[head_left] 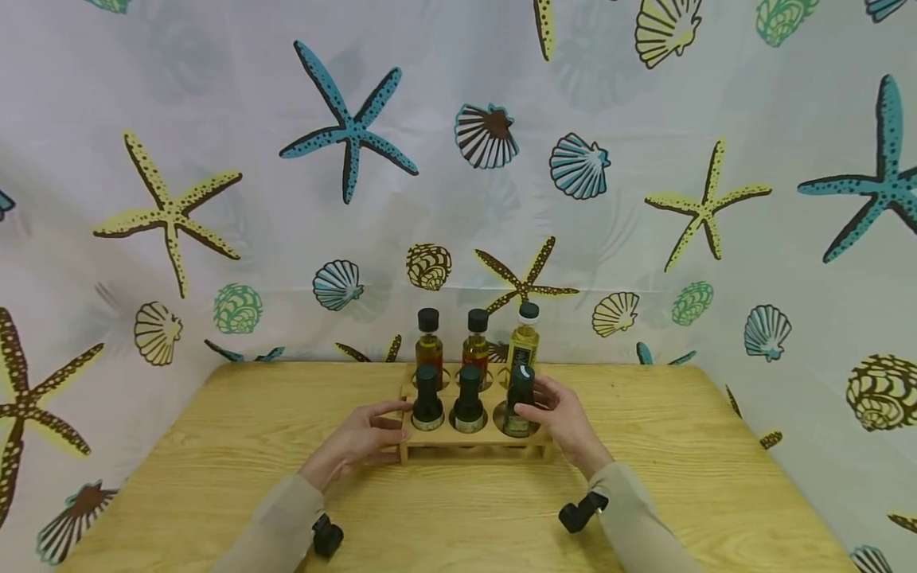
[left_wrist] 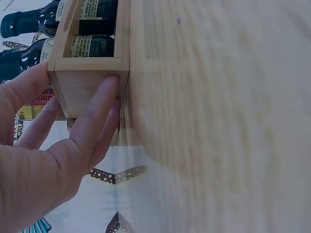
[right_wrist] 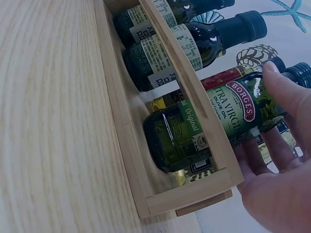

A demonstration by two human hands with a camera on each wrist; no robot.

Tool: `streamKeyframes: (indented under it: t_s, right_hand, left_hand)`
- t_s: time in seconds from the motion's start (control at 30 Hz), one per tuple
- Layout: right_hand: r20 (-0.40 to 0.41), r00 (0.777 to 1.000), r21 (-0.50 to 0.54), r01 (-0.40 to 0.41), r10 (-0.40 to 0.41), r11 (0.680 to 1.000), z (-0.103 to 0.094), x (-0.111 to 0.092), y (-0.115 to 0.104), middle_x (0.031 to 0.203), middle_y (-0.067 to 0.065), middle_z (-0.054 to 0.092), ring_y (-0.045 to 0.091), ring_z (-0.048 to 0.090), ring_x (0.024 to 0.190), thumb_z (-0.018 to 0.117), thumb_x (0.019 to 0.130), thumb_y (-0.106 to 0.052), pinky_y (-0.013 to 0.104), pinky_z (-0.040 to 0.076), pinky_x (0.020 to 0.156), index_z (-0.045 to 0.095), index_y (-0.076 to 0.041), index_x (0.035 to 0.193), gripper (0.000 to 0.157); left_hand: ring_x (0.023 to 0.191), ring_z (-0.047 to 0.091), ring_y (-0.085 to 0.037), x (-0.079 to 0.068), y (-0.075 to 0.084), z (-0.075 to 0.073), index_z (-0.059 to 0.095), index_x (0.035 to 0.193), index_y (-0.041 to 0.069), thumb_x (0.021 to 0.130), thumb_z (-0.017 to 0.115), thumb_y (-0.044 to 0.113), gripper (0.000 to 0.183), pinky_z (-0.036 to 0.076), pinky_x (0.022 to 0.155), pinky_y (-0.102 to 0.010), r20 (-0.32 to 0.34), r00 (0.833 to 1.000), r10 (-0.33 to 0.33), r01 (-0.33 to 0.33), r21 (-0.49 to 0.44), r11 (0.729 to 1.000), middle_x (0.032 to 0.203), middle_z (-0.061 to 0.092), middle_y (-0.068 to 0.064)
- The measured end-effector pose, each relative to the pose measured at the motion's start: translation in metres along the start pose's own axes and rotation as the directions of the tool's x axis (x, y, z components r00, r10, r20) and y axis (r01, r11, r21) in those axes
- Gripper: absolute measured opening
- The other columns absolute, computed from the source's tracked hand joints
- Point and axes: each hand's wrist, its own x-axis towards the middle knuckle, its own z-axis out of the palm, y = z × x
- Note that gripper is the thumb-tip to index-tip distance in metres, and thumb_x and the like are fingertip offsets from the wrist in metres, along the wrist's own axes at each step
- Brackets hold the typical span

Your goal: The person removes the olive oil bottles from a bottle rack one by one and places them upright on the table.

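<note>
A two-tier wooden rack (head_left: pixel 469 438) holds several bottles. My right hand (head_left: pixel 566 418) holds a green olive oil bottle (right_wrist: pixel 226 114) near its neck, thumb on the near side and fingers behind it. That bottle stands upright in the front row's right-hand hole, its base inside the rack. My left hand (head_left: pixel 365 438) rests against the rack's left end, and in the left wrist view its extended fingers (left_wrist: pixel 99 109) lie along the end panel. Two dark bottles, one on the left (head_left: pixel 427 398) and one in the middle (head_left: pixel 469 398), fill the other front holes.
Behind stand two black-capped bottles of amber liquid, one on the left (head_left: pixel 428 350) and one in the middle (head_left: pixel 476 350), and a yellow oil bottle (head_left: pixel 524 342). The rack sits toward the far edge of a wooden table (head_left: pixel 286 414), before a patterned curtain (head_left: pixel 458 207).
</note>
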Motion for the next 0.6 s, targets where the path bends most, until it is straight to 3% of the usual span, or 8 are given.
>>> streamKeyframes:
  t_s: [0.37, 0.6]
  right_hand:
    - [-0.008, 0.999, 0.016, 0.035, -0.035, 0.999, 0.0008, 0.002, 0.0018, 0.138, 0.014, 0.056, 0.029, 0.052, 0.126, 0.071, 0.09, -0.008, 0.044, 0.046, 0.105, 0.053, -0.01, 0.141, 0.054]
    - [-0.038, 0.998, -0.025, 0.058, -0.058, 0.998, 0.0011, 0.0006, -0.0019, 0.137, 0.015, 0.058, 0.026, 0.054, 0.126, 0.07, 0.092, -0.012, 0.041, 0.046, 0.105, 0.05, -0.011, 0.143, 0.055]
  left_hand:
    - [0.099, 0.065, -0.023, 0.0018, 0.0003, -0.0021, 0.053, 0.142, 0.015, 0.091, 0.07, 0.008, 0.054, 0.058, 0.084, -0.047, -0.007, 1.0, -0.015, 0.015, -0.009, 1.0, 0.131, 0.049, -0.023]
    - [0.101, 0.065, -0.023, 0.0011, 0.0014, -0.0026, 0.052, 0.143, 0.018, 0.09, 0.072, 0.012, 0.057, 0.058, 0.085, -0.046, 0.007, 1.0, -0.024, 0.024, 0.016, 1.0, 0.135, 0.048, -0.024]
